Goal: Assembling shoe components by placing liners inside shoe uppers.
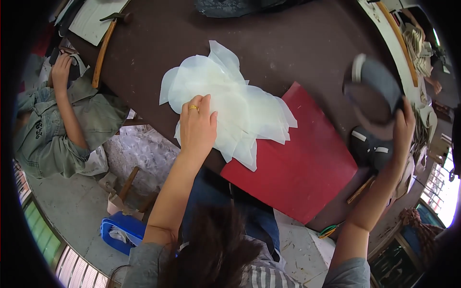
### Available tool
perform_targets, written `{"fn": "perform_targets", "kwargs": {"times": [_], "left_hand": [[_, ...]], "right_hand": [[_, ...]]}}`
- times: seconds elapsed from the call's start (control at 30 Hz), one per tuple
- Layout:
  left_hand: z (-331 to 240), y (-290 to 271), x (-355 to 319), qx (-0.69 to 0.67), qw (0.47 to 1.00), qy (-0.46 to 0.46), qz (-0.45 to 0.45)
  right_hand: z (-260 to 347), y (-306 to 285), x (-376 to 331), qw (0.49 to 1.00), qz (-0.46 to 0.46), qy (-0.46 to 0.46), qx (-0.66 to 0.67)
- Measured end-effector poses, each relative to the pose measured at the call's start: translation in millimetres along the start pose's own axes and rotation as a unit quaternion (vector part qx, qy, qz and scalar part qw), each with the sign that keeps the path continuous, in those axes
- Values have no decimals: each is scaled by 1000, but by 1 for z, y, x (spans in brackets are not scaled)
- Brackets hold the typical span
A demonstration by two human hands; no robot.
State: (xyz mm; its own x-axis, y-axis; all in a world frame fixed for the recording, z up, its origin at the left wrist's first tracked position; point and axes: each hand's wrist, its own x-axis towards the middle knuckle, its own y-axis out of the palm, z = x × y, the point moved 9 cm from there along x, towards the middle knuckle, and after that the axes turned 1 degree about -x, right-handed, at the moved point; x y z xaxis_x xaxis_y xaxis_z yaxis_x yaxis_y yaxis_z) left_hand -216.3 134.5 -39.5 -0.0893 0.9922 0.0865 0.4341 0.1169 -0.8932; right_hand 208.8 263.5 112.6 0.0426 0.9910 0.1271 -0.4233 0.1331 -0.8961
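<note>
My left hand point(198, 127) lies on a loose pile of thin, translucent white cut-out sheets point(225, 103), fingers stretched out and a gold-coloured ring on one of them. Off to the right, my right hand point(404, 126) is closed on the edge of a dark, curved shoe upper point(379, 79) with a white strip at one end. That piece is held above the table and smeared by motion. Beneath it, near my right forearm, are more dark pieces with white strips point(367, 144). A red sheet point(307, 163) lies partly under the white pile.
The brown table point(297, 43) carries a hammer point(104, 48) at the far left and a black item point(235, 7) at the back. Green-handled scissors point(329, 231) lie at the near right edge. A co-worker's hand point(61, 72) is at left, above a blue bin point(122, 233) on the floor.
</note>
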Motion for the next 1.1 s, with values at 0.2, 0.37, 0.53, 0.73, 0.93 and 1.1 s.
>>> {"fn": "perform_targets", "kwargs": {"times": [0.2,0.37,0.53,0.73,0.93,1.1], "left_hand": [[21,24,22,-16,992,-49,117],[21,23,30,-76,985,-28,155],[-7,-8,33,-97,989,103,28],[-11,13,50,-139,971,149,123],[6,22,56,-215,955,54,196],[14,16,63,-324,911,-56,250]], "right_hand": [[84,65,-102,944,251,-132,-166],[170,168,-123,970,206,-11,125],[187,248,-139,980,172,64,-82],[198,245,-138,993,88,73,-31],[203,247,-111,994,70,77,17],[211,241,-119,996,54,28,68]]}}
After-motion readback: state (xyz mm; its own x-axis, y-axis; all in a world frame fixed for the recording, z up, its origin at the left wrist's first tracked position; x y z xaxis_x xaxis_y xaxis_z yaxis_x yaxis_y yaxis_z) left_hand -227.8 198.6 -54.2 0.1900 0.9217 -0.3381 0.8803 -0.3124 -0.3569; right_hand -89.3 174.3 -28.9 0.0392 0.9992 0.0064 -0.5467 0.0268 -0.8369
